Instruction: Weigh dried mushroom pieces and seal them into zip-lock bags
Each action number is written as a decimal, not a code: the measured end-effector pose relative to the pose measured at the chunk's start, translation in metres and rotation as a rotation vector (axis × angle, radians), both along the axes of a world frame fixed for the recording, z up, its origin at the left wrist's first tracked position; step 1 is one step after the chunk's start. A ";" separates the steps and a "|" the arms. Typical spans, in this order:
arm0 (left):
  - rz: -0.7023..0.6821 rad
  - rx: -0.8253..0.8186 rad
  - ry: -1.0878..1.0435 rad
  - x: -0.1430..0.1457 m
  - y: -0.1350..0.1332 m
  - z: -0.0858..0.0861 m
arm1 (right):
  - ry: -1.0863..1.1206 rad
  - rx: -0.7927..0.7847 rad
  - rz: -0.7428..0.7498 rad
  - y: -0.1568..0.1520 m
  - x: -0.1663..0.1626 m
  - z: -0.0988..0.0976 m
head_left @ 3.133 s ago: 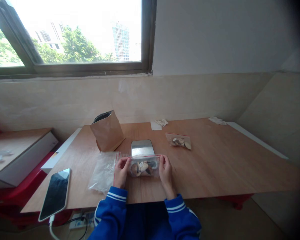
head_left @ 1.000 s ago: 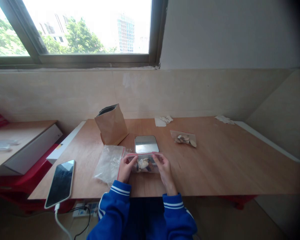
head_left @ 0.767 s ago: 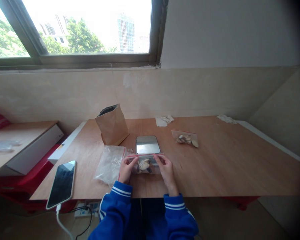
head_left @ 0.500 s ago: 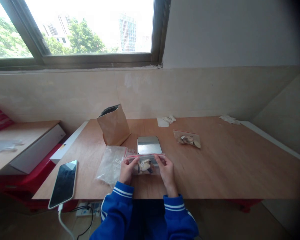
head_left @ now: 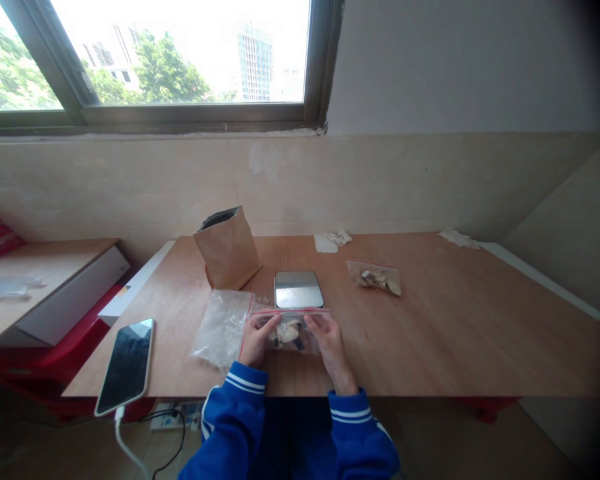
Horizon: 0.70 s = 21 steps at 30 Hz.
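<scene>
A clear zip-lock bag [head_left: 307,342] with a red strip along its top is held between both hands near the table's front edge. Pale and dark pieces show inside it; their kind is too small to tell. My left hand [head_left: 255,340] pinches the bag's left side below the strip. On the other side, my right hand [head_left: 330,343] grips it with thumb and fingers. Just beyond the bag lies a flat square scale with a silvery top [head_left: 299,289]. Empty-looking clear zip-lock bags [head_left: 220,327] lie beside my left hand.
A brown paper pouch [head_left: 229,250] stands with its top open at the back left. Another filled zip-lock bag [head_left: 375,277] lies right of the scale. A phone [head_left: 126,367] with a white cable rests at the left front edge. Crumpled tissue [head_left: 339,238] lies by the wall.
My right hand has shifted slightly left along the bag, its thumb and fingers now nearer the middle. The left hand stays at its side of the bag. Other things have not moved.
</scene>
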<state>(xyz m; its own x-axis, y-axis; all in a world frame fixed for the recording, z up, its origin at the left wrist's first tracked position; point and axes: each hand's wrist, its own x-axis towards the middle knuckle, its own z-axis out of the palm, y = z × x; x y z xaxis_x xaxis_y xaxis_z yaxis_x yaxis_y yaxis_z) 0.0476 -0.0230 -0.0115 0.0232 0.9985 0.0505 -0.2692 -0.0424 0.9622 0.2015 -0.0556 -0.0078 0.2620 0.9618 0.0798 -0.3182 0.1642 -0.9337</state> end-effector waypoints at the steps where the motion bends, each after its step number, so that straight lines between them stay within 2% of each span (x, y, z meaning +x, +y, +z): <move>1: -0.008 0.002 -0.005 0.000 0.000 0.000 | -0.018 -0.014 -0.013 0.001 0.000 -0.001; 12: -0.010 0.026 0.047 -0.003 -0.002 0.002 | -0.144 0.027 -0.094 0.000 0.001 -0.003; 21: -0.070 0.035 -0.032 -0.001 -0.006 0.008 | -0.010 0.045 0.068 -0.002 -0.002 0.000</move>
